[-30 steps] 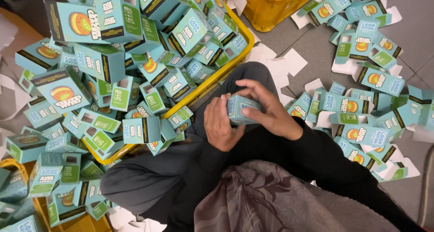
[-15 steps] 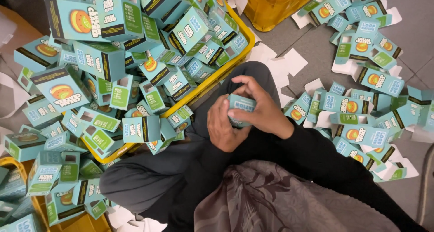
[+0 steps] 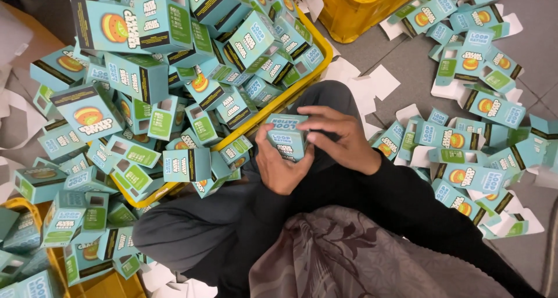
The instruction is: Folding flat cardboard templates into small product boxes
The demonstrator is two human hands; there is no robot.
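Note:
I hold one small teal cardboard box [image 3: 286,137] over my lap with both hands. My left hand [image 3: 278,169] cups it from below and the left, thumb against its side. My right hand [image 3: 342,136] lies over its right side, fingers pressing on the top edge. The box is folded into shape and stands roughly upright, with its printed face toward me. I sit cross-legged in dark trousers and black sleeves.
A yellow crate [image 3: 309,75] at my left overflows with folded teal boxes [image 3: 139,77]. Flat unfolded box blanks [image 3: 465,141] lie spread on the grey floor at my right, with white paper scraps [image 3: 372,83]. Another yellow crate [image 3: 360,7] stands at the top, a third [image 3: 110,286] at bottom left.
The box has been turned in my hands from lying sideways to upright and shifted a little left. Both hands kept hold of it.

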